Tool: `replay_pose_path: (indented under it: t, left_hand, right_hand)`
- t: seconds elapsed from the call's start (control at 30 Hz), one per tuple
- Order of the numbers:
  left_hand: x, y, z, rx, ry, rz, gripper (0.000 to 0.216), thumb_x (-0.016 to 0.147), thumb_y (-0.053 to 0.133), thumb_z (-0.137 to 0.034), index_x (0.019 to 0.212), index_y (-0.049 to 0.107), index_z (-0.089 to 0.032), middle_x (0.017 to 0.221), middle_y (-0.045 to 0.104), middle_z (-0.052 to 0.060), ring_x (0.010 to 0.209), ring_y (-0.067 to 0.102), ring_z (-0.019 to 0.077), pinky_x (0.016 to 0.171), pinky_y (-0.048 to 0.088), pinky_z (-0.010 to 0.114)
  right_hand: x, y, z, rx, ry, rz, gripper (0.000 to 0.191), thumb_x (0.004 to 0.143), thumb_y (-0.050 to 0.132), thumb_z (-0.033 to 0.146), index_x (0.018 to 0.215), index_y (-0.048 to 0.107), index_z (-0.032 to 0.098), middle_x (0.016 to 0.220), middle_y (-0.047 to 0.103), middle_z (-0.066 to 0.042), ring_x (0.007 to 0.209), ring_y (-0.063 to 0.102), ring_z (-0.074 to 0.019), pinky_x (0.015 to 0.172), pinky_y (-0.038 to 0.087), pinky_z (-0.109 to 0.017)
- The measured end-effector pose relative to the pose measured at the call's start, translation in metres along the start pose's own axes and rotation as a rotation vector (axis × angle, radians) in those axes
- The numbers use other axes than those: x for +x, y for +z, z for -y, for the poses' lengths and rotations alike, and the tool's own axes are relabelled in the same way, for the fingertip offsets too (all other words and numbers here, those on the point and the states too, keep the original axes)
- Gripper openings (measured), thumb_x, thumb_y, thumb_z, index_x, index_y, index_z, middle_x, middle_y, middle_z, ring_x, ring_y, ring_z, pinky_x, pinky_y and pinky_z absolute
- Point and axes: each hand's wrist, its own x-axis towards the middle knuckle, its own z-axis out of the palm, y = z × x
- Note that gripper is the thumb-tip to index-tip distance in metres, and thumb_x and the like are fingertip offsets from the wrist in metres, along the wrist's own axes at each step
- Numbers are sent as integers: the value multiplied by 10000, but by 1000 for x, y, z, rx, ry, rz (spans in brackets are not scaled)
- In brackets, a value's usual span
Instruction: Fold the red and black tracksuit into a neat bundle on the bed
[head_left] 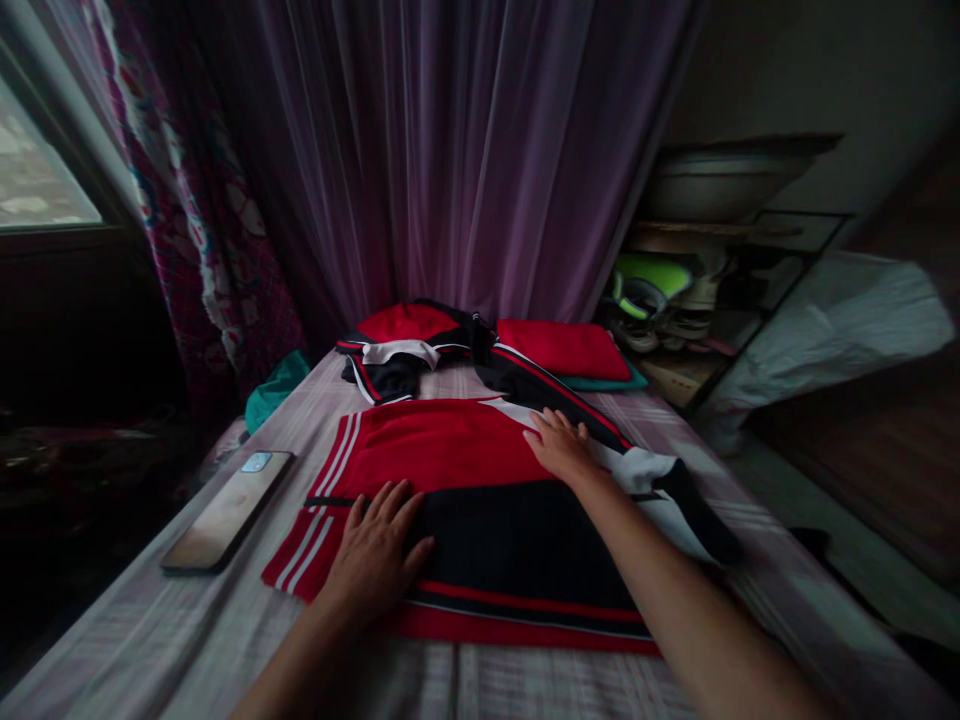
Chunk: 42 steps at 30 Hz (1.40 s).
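Note:
A red, black and white track jacket (495,540) lies partly folded on the cloth-covered table, its striped ribbed hem toward the left. My left hand (382,550) rests flat on its lower left part near the hem, fingers spread. Farther up and to the right, my right hand (561,445) lies with fingers stretched over the red and white part near the jacket's far edge. Neither hand grips the fabric. At the right end the white and black part of the jacket (679,500) is bunched, partly hidden by my right forearm.
Behind the jacket lie a crumpled red and black garment (409,325) and a folded red cloth (562,348) on a teal one. A phone (229,512) is at the left. A purple curtain (480,160) hangs beyond; a shoe rack (697,300) and plastic bag (840,320) stand right.

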Motion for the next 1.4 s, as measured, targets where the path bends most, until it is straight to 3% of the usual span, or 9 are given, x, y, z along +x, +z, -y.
replay_pose_path:
  t: [0.13, 0.2, 0.37, 0.57, 0.8, 0.93, 1.1, 1.23, 1.4]
  left_hand:
    - [-1, 3, 1, -17, 17, -27, 569, 920, 492, -548, 1429, 515, -295, 1534, 463, 82, 1437, 377, 310, 1179, 259, 591]
    - [-1, 4, 1, -26, 24, -40, 563, 919, 497, -544, 1427, 517, -301, 1525, 476, 83, 1432, 384, 309, 1182, 254, 586]
    - [0, 4, 4, -43, 27, -26, 571, 920, 496, -554, 1429, 514, -295, 1513, 490, 92, 1417, 404, 311, 1184, 239, 592]
    - [5, 4, 12, -73, 39, -58, 520, 965, 424, -512, 1443, 481, -313, 1500, 509, 68, 1405, 425, 272, 1167, 296, 546]
    - [80, -11, -8, 39, 36, -48, 531, 989, 374, -479, 1441, 488, -224, 1526, 472, 101, 1448, 361, 289, 1201, 240, 529]
    - [122, -6, 24, 109, -64, 16, 571, 974, 389, -513, 1456, 469, -218, 1555, 424, 128, 1452, 345, 326, 1182, 235, 571]
    - [141, -4, 74, 80, -44, 83, 449, 988, 353, -393, 1379, 550, -299, 1504, 508, 50, 1435, 381, 267, 1168, 258, 551]
    - [154, -19, 86, 60, -127, 72, 469, 998, 270, -331, 1244, 658, -235, 1300, 676, 71, 1210, 607, 221, 1029, 448, 364]
    - [167, -50, 91, 93, -260, 0, 416, 966, 381, -341, 1266, 638, -213, 1256, 684, 130, 1099, 657, 275, 911, 496, 355]
  right_hand:
    - [-42, 4, 34, 123, -370, 2, 554, 1005, 301, 447, 1525, 371, 270, 1603, 346, -66, 1473, 285, -224, 1187, 219, -477]
    - [-56, 13, 42, 124, -449, 57, 551, 1002, 311, 475, 1511, 400, 285, 1600, 351, -59, 1483, 268, -228, 1199, 179, -489]
    - [-58, 27, 44, 80, -267, 34, 563, 1004, 308, 464, 1496, 432, 220, 1602, 333, -105, 1484, 269, -254, 1198, 161, -513]
    - [-56, 27, 44, 78, -286, 38, 569, 1005, 302, 473, 1501, 426, 223, 1602, 332, -107, 1486, 260, -263, 1194, 160, -524]
    - [-58, 28, 44, 81, -298, 29, 560, 1005, 317, 461, 1501, 427, 224, 1600, 332, -115, 1486, 259, -271, 1192, 160, -534]
    - [-57, 30, 42, 92, -298, 11, 553, 1000, 326, 473, 1490, 444, 246, 1594, 349, -102, 1478, 278, -268, 1189, 170, -530]
    - [-56, 32, 42, 119, -300, 7, 547, 991, 343, 481, 1477, 465, 261, 1593, 353, -92, 1474, 286, -269, 1188, 172, -530]
    - [-56, 31, 42, 126, -295, 16, 551, 991, 346, 481, 1477, 467, 250, 1590, 357, -98, 1478, 277, -268, 1193, 163, -528]
    - [-56, 27, 43, 127, -290, 34, 553, 993, 352, 476, 1475, 470, 234, 1592, 352, -108, 1479, 277, -274, 1195, 167, -531]
